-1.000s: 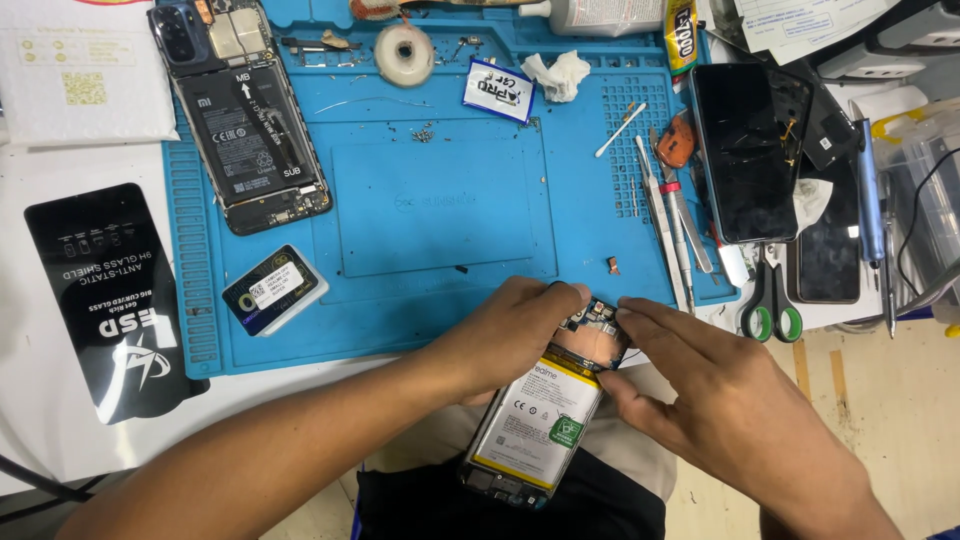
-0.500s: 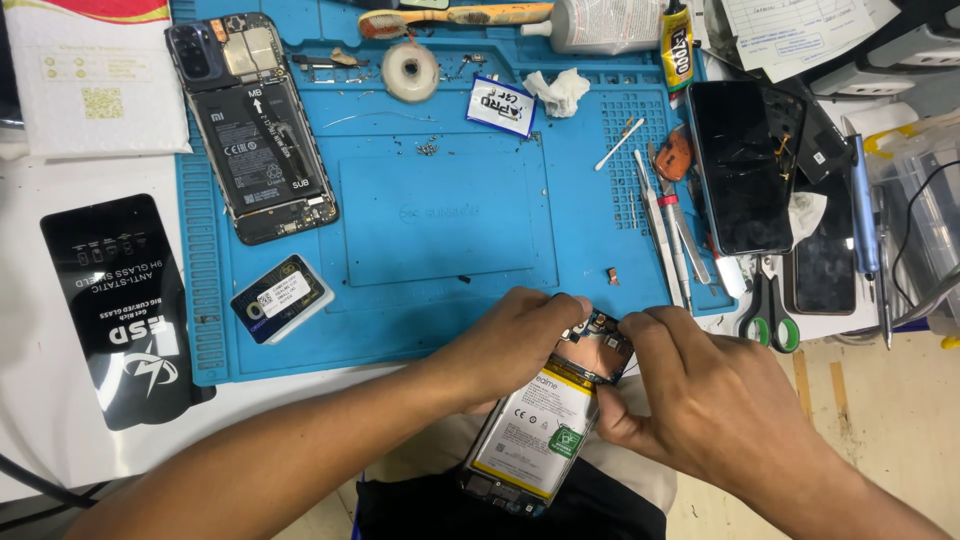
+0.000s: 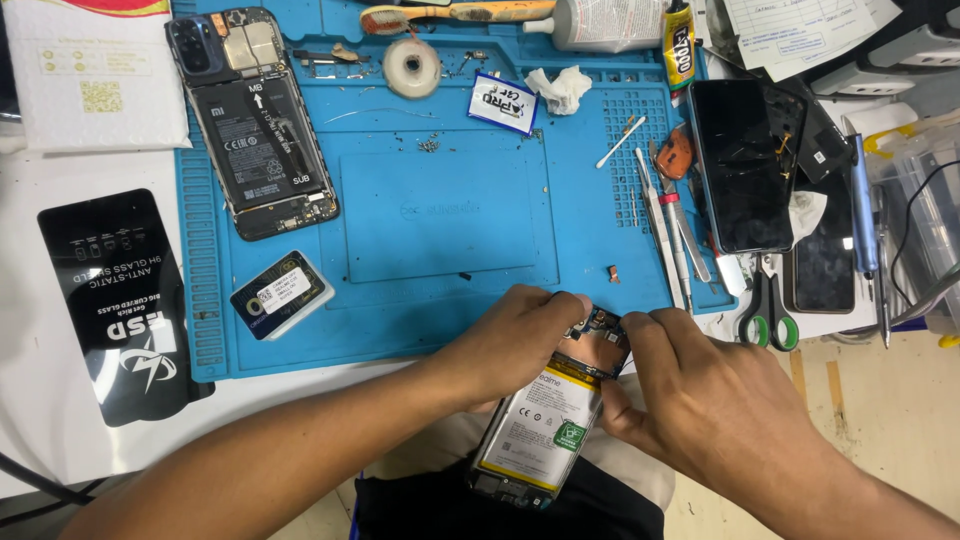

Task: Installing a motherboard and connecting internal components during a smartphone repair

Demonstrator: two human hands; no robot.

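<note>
An opened phone (image 3: 545, 420) with its white battery showing lies tilted over my lap at the front edge of the blue work mat (image 3: 450, 200). My left hand (image 3: 510, 340) grips its upper left corner, fingers bent over the circuit board end. On the other side my right hand (image 3: 700, 400) holds the upper right edge, with thumb and forefinger pinching at the board (image 3: 598, 330). Whether the fingers hold a small part is hidden.
A second opened phone (image 3: 255, 125) lies at the mat's back left, a small battery (image 3: 280, 293) below it. A tape roll (image 3: 412, 67), tweezers (image 3: 665, 235), a dark phone screen (image 3: 740, 165) and scissors (image 3: 768, 310) sit to the right. A black packet (image 3: 120, 300) lies left.
Both hands stay on the opened phone with only slight finger shifts at its top end. The view has tilted a little, so the mat sits lower in the picture.
</note>
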